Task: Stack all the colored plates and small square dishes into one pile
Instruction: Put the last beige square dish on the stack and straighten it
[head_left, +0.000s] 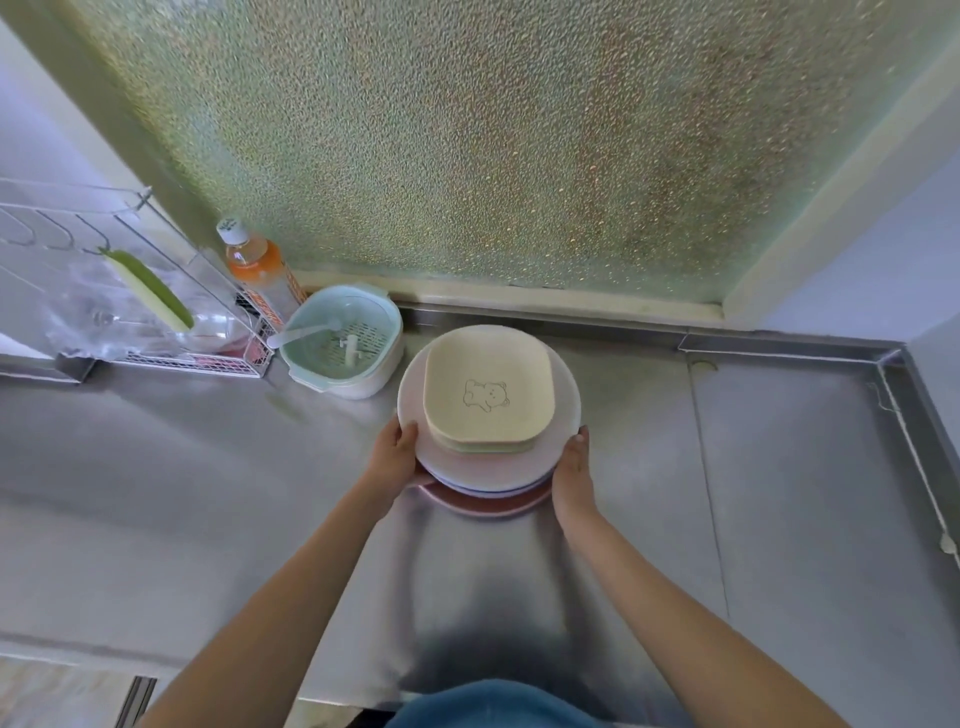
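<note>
The person's left hand (396, 453) and right hand (573, 470) clasp opposite sides of the pile, thumbs hooked over the rim of the pale pink round plate (563, 395) and fingers curled beneath it. Between the hands, atop that plate, sits a cream square dish (487, 395) printed with a bear, nested on a light green square dish (483, 447). Under the grip lie a lavender plate (493, 488) and a darker pink plate (483, 508); whether the pile rests on the steel counter (208, 467) cannot be told. Beyond the left hand stand a mint strainer bowl (343, 345), an orange drink bottle (257, 265) and a wire rack (197, 358).
</note>
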